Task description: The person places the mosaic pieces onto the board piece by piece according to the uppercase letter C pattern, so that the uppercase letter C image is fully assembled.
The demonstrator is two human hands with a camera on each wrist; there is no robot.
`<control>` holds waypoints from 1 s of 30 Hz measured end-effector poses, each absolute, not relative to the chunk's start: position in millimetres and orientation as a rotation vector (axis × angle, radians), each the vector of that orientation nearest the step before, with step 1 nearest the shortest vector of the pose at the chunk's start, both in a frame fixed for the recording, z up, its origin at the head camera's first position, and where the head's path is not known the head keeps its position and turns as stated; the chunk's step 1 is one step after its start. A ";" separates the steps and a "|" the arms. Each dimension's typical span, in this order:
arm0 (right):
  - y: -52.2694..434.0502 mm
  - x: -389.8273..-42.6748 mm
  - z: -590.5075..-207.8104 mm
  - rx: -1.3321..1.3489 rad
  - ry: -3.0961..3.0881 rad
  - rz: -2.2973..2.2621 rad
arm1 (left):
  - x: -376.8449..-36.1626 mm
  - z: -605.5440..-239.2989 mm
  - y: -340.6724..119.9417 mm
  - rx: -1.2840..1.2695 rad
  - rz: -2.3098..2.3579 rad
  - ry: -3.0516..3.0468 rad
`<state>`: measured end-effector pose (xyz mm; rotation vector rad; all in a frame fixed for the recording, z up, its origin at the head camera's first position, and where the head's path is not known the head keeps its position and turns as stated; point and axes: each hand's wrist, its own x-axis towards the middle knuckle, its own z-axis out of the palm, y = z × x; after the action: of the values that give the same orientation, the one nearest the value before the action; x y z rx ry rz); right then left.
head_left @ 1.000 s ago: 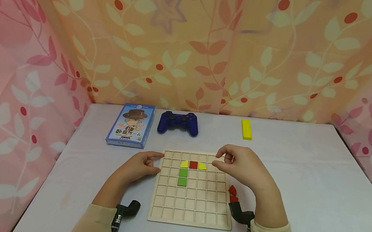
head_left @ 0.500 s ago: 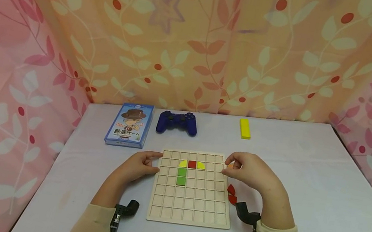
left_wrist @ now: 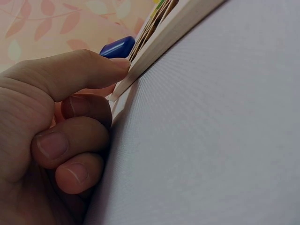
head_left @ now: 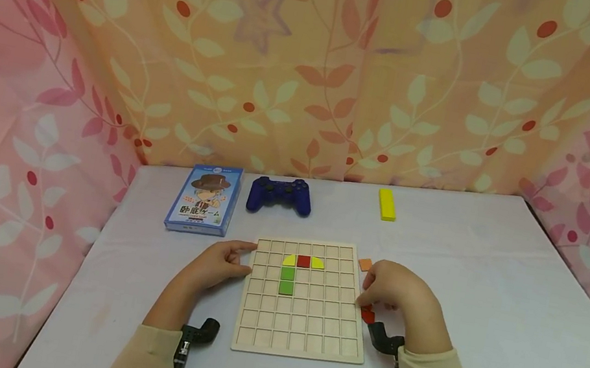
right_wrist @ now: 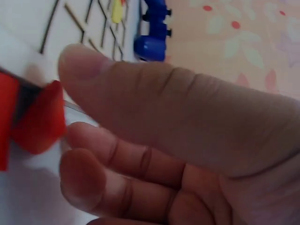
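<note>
A wooden grid board [head_left: 299, 336] lies in front of me, seen edge-on in the left wrist view [left_wrist: 168, 33]. It carries two yellow quarter-rounds [head_left: 290, 260], a red square [head_left: 304, 261] and two green squares [head_left: 287, 280]. My left hand [head_left: 245, 259] holds the board's left edge, thumb on top and fingers curled against the side [left_wrist: 70, 117]. My right hand [head_left: 367, 292] sits just right of the board, loosely curled, with its fingertips at the red pieces [head_left: 367, 316] on the table. The right wrist view shows a red piece [right_wrist: 40, 119] at the thumb and index tips. An orange piece [head_left: 365, 264] lies beside the board.
A blue game controller [head_left: 280, 195], a blue card box [head_left: 205, 197] and a yellow block [head_left: 387, 204] lie at the back of the white table [head_left: 488, 297]. Leaf-patterned curtains close in the left, back and right sides.
My right hand left the board's upper right corner, let go of the orange piece beside the board and dropped toward me to the red pieces. The left hand stayed put.
</note>
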<state>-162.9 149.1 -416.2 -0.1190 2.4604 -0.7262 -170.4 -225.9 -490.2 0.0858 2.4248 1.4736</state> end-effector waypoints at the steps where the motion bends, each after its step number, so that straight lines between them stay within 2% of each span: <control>1: 148.5 -163.1 -418.1 -0.122 2.462 -0.715 | -170.2 -490.3 -226.0 0.088 1.475 2.423; 30: 158.8 -170.9 -426.3 -0.150 2.329 -0.898 | -169.6 -488.0 -226.5 0.118 1.484 2.407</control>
<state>-170.9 158.8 -426.3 -0.1503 2.3294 -0.8979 -169.6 -226.5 -488.0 0.1181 2.4070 1.4836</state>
